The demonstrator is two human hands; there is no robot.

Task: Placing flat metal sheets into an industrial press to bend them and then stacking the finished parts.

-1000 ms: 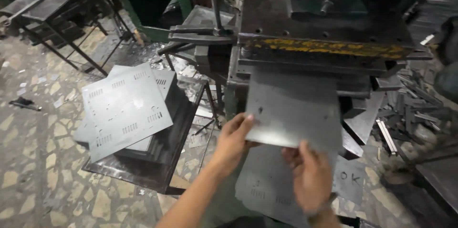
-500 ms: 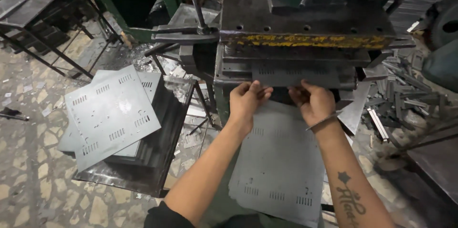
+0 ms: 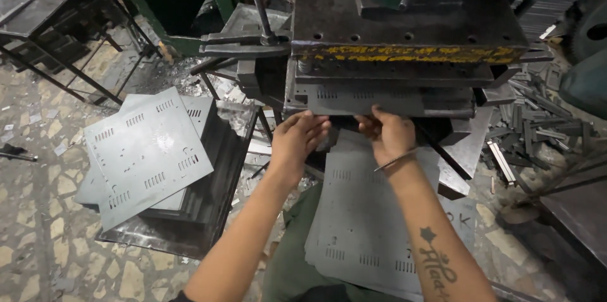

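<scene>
Sheet in press slot, front edge out | left hand fingers curled on that edge | right hand pinching it | punched sheets stacked left on stand.

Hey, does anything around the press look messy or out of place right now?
Yes. The punched sheets on the low stand at left lie fanned and skewed, not squared up. Metal offcuts are strewn right of the press. Both the left hand and right hand are at the die's front edge.
</scene>
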